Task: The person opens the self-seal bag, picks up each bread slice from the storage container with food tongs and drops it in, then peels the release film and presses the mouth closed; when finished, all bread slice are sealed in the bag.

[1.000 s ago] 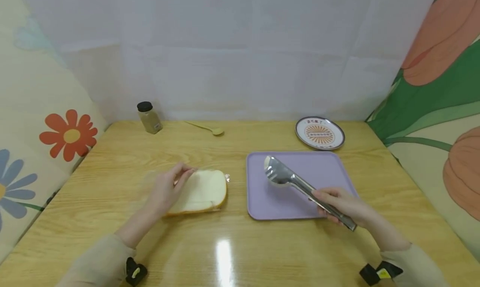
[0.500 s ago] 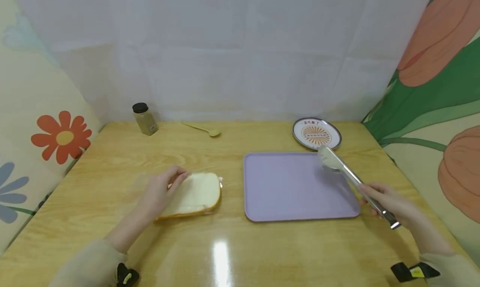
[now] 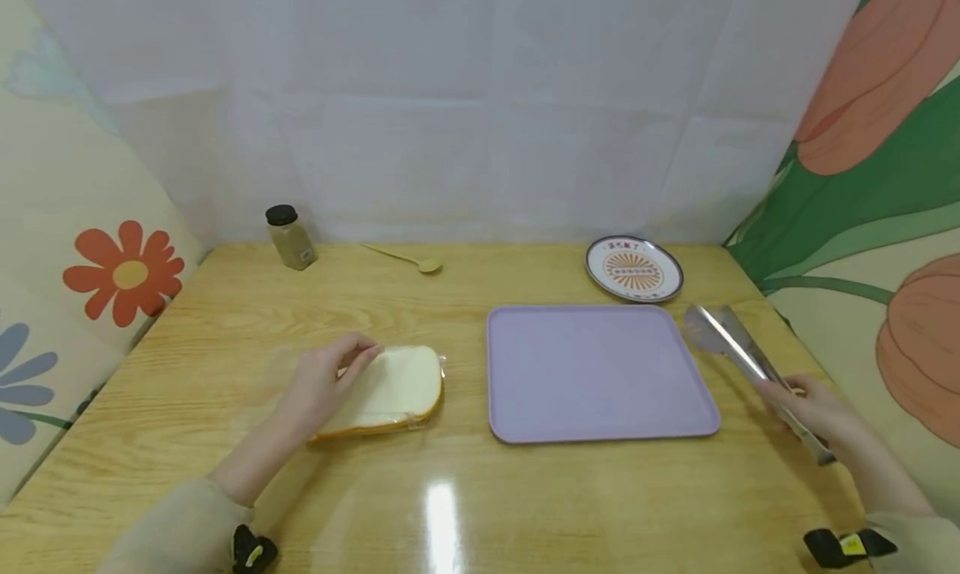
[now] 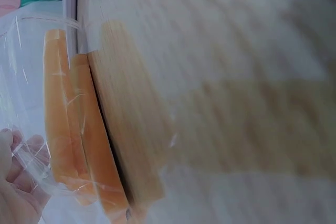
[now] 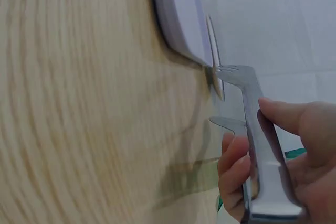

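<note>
Bread slices [image 3: 408, 382] in a clear plastic bag [image 4: 23, 72] lie on the table left of centre. My left hand [image 3: 322, 382] pinches the bag at the upper left of the bread. In the left wrist view two orange-crusted slices [image 4: 56, 108] stand side by side behind the film, and the curled fingers [image 4: 31, 156] show at lower left. My right hand [image 3: 810, 407] grips metal tongs [image 3: 738, 353], thumb on one side and fingers on the other. The tongs' arms are spread apart with nothing between them, just right of the purple tray [image 3: 600, 374].
A white patterned plate [image 3: 633, 268] lies behind the tray. At the back left a jar with a black lid [image 3: 291, 239] stands near a yellowish spoon [image 3: 429, 266]. White cloth [image 3: 480, 141] hangs behind the table [image 3: 525, 499].
My right hand has carried the tongs rightward from above the tray to beyond its right edge, and their arms have spread. The left hand stays at the bag while the view shifts slightly.
</note>
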